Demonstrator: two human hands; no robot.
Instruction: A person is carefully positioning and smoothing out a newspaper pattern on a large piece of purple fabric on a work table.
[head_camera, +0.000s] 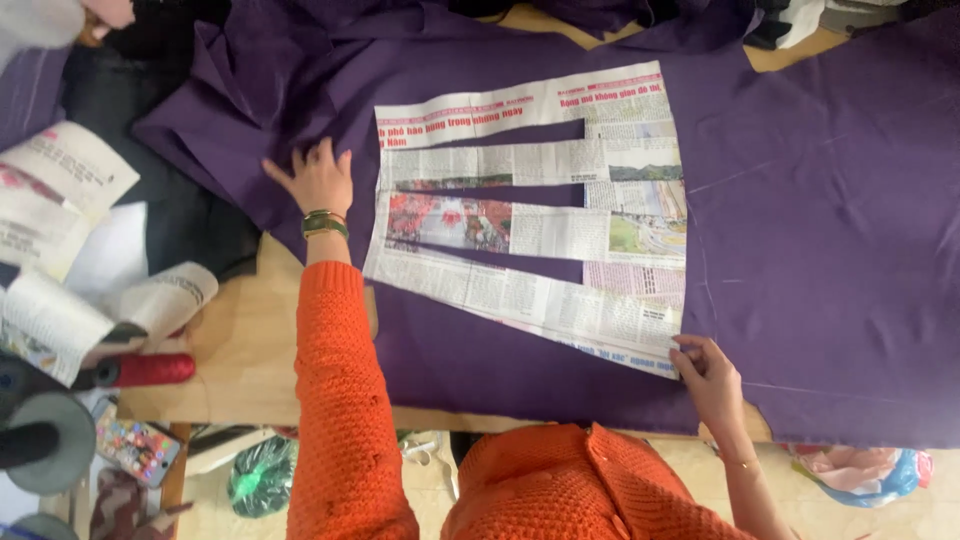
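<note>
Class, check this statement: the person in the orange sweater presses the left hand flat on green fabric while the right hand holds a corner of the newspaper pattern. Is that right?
Not quite. The fabric is purple, not green, as the head view shows. The rest stands: the left hand lies flat on it, and the right hand holds the near corner of the newspaper pattern.

The purple cloth (820, 240) runs off the right and top edges, well beyond the right hand (708, 380). That hand's fingertips (678, 350) cover a corner of the newspaper pattern (530, 220). The table (240, 350) is mostly hidden under cloth. Left of the left hand (318, 180), loose papers (50, 200) are cut by the frame edge. Below it, a phone (137, 448) is partly hidden, and a green bag (260, 478) is too blurred to tell.
</note>
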